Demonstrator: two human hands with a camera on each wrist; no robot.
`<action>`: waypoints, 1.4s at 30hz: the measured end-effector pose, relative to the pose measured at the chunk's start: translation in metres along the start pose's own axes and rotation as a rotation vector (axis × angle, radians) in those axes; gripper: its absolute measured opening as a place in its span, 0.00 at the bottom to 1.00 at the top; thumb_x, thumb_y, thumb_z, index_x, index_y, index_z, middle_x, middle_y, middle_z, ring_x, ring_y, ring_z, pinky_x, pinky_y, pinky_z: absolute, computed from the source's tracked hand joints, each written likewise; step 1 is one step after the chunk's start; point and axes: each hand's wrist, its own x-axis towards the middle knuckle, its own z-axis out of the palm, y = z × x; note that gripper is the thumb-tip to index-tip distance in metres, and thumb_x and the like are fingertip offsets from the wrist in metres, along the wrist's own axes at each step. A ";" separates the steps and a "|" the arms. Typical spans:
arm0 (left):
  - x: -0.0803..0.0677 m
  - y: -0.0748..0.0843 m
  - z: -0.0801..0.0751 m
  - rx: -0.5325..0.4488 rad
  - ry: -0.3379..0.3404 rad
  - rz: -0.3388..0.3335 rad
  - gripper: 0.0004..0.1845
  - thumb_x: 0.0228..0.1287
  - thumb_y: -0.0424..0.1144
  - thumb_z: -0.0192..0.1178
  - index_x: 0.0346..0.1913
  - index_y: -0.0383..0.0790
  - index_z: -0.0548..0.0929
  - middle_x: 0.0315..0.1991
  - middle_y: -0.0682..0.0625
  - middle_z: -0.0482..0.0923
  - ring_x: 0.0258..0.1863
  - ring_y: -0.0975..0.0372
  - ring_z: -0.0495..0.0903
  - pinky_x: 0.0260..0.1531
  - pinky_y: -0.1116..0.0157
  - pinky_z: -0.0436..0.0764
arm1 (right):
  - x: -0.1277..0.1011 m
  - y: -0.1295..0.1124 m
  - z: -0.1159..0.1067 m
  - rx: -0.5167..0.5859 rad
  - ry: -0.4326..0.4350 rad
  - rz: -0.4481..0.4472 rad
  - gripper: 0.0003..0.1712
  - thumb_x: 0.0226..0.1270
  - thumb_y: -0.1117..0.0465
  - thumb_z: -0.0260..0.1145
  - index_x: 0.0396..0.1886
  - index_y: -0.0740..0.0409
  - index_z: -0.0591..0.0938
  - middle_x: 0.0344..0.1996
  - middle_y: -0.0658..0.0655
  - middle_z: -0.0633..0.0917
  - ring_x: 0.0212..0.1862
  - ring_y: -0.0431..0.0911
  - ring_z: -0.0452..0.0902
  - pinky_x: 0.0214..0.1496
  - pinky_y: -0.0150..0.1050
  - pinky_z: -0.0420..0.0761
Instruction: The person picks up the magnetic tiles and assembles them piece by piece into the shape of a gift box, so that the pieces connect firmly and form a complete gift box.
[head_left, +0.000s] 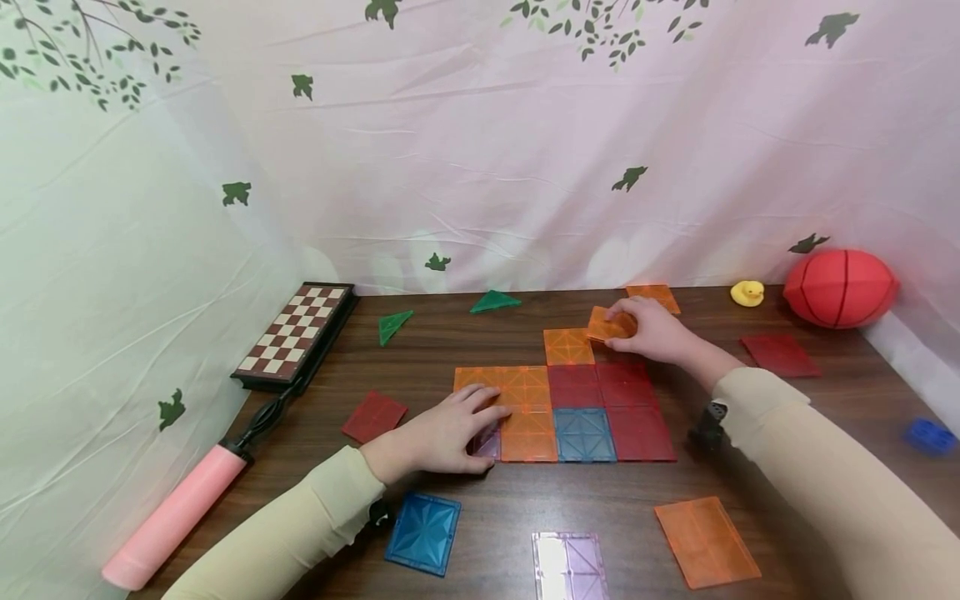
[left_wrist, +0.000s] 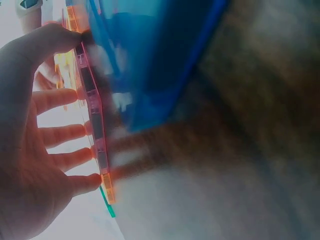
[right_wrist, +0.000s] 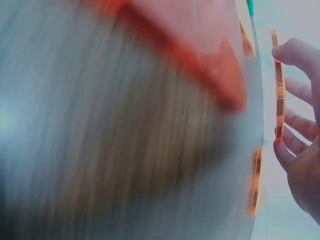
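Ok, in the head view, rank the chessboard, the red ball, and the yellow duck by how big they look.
1. chessboard
2. red ball, close behind, so unsure
3. yellow duck, clearly smallest

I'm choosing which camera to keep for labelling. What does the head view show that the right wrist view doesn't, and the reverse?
Only the head view shows the whole layout: the flat patch of joined tiles, the left hand resting on its near left corner, the chessboard, the pink pump, the red ball and the yellow duck.

Only the right wrist view shows the held tile edge-on, between thumb and fingers.

Both show the right hand holding an orange tile above the wooden table.
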 end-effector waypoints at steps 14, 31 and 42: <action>-0.002 0.000 -0.001 -0.012 -0.015 -0.016 0.40 0.66 0.58 0.64 0.78 0.50 0.65 0.78 0.43 0.57 0.76 0.46 0.55 0.71 0.48 0.63 | 0.041 -0.074 0.044 0.028 -0.105 -0.185 0.21 0.64 0.56 0.75 0.53 0.58 0.82 0.57 0.61 0.79 0.61 0.60 0.67 0.63 0.58 0.70; -0.002 -0.001 -0.001 -0.021 -0.011 -0.006 0.40 0.66 0.57 0.63 0.78 0.49 0.65 0.78 0.43 0.57 0.76 0.45 0.55 0.71 0.48 0.63 | 0.063 -0.101 0.071 0.048 -0.186 -0.214 0.19 0.66 0.53 0.73 0.52 0.54 0.82 0.61 0.61 0.77 0.62 0.58 0.66 0.66 0.55 0.70; -0.002 -0.001 -0.002 -0.015 -0.014 -0.010 0.40 0.67 0.58 0.63 0.78 0.49 0.64 0.78 0.43 0.56 0.76 0.45 0.55 0.70 0.47 0.63 | 0.067 -0.098 0.077 0.034 -0.204 -0.187 0.19 0.67 0.54 0.74 0.53 0.55 0.82 0.62 0.62 0.76 0.64 0.59 0.65 0.69 0.55 0.68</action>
